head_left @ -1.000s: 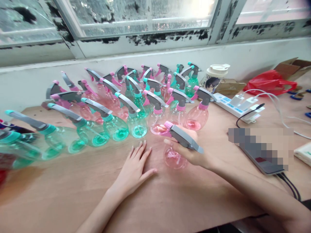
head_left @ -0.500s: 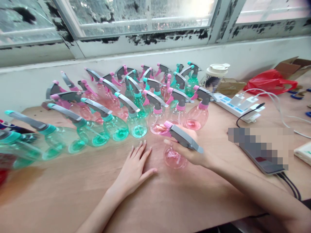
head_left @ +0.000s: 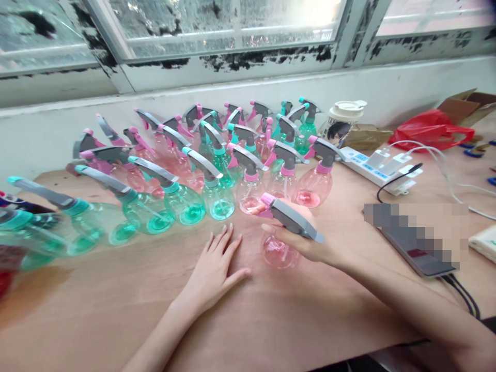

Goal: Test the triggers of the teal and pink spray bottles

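My right hand [head_left: 310, 245] is wrapped round the neck of a pink spray bottle [head_left: 279, 253] with a grey and pink trigger head. The bottle stands upright on the wooden table [head_left: 240, 330]; part of its body is hidden by my fingers. To its left, my left hand [head_left: 217, 266] lies flat on the table, fingers spread, touching no bottle. Just beyond my hands runs a front row of spray bottles, with a clear green-tinted one [head_left: 219, 201] and a clear pink one [head_left: 251, 194] nearest. Several more green and pink bottles crowd behind them.
On the right lie a phone [head_left: 414, 245] with cables and a white power strip [head_left: 377, 170] with plugs. Farther back are a lidded paper cup [head_left: 343, 121], a red plastic bag [head_left: 430, 132] and a cardboard box [head_left: 467, 106]. A windowed wall borders the table's far side.
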Motion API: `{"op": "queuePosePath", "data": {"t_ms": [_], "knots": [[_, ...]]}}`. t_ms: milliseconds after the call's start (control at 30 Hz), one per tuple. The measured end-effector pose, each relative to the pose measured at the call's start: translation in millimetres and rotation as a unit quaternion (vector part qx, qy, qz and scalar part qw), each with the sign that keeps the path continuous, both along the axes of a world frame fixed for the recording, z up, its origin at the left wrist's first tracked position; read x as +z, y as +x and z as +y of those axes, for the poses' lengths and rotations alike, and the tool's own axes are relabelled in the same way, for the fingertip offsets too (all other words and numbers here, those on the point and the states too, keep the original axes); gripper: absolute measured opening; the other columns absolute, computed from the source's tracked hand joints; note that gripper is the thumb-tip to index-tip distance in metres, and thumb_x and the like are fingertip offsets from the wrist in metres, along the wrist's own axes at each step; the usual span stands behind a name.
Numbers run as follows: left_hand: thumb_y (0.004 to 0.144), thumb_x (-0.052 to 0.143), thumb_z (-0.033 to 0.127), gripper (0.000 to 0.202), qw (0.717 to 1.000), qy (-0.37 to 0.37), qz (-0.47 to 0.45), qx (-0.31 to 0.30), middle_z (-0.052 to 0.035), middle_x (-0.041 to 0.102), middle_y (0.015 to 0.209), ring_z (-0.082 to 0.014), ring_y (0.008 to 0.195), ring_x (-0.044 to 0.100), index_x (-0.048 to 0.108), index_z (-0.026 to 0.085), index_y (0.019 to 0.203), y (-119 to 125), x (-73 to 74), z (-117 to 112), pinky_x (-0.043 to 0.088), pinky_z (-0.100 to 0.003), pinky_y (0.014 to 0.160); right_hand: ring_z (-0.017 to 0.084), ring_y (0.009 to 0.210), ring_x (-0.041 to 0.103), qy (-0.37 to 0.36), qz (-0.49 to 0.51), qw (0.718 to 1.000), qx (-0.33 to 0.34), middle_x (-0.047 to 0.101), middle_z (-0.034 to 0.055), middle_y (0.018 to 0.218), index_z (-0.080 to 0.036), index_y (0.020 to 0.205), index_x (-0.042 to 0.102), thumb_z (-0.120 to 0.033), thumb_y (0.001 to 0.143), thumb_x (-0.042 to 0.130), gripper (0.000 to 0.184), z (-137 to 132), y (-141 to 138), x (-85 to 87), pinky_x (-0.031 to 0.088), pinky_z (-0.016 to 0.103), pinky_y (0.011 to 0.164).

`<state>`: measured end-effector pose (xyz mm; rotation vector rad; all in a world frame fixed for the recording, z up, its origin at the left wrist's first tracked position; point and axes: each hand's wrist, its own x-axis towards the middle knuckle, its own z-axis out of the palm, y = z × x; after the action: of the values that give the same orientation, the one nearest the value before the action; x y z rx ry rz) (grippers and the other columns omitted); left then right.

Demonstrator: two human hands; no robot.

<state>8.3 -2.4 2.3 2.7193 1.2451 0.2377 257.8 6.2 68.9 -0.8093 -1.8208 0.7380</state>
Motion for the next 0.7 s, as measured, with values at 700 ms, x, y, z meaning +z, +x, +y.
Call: {"op": "queuePosePath", "data": {"t_ms": [700], "knots": [[0.093, 0.043, 0.07, 0.079, 1.0, 0.004, 0.015, 0.0, -0.0199, 0.027, 0.158, -0.0347, 0.145, 0.026, 0.041, 0.012, 0.148, 0.1, 1.2, -0.9, 0.019, -0.054, 0.117, 0.015, 0.072, 0.061, 0.038, -0.006, 0.995, -0.089, 0.065, 0.0028, 0.088, -0.021, 0.103, 0.062, -0.016, 0.09, 0.057, 0.015, -8.1, -7.9, 1.5, 0.051, 0.029, 0.067]]}}
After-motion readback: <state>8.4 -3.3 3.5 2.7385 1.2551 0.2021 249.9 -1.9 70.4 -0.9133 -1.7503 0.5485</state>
